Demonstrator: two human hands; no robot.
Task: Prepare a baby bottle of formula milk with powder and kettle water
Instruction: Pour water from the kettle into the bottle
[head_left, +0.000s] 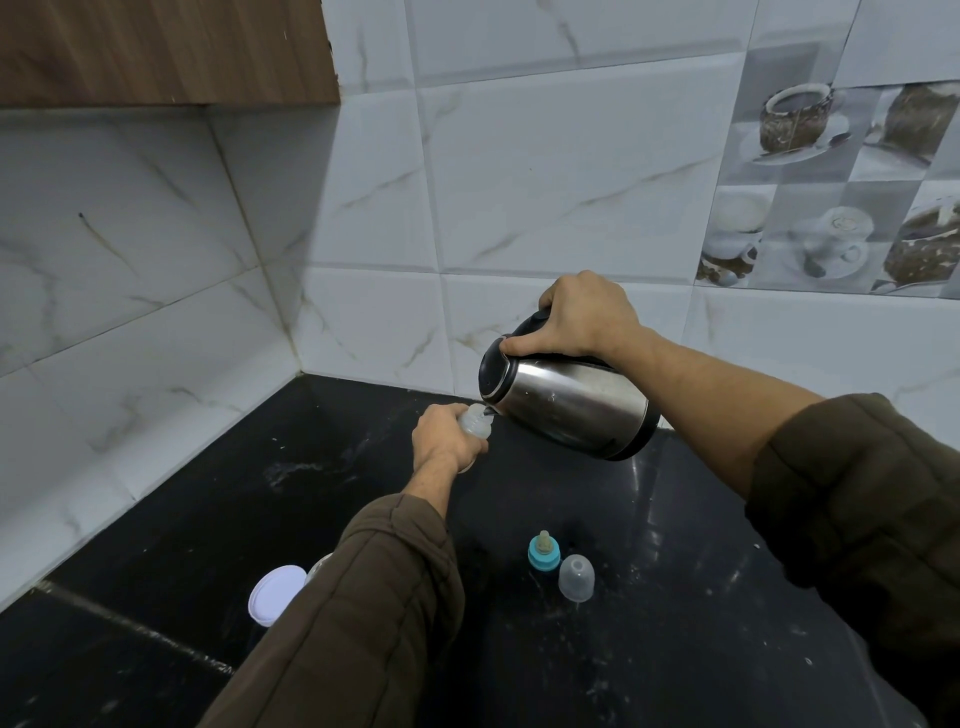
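My left hand (441, 435) grips a clear baby bottle (477, 422) standing on the black counter (675, 597), its open mouth up. My right hand (584, 314) holds the black handle of a steel kettle (571, 402), tipped to the left so its spout rests at the bottle's mouth. The bottle's teal ring with its teat (544, 552) stands nearer me on the counter, and the clear dome cap (576, 578) stands right beside it.
A white round lid (275, 592) lies at the near left, next to a container mostly hidden by my left sleeve. Tiled walls meet in a corner behind the counter. A wooden cabinet (166, 47) hangs at the upper left.
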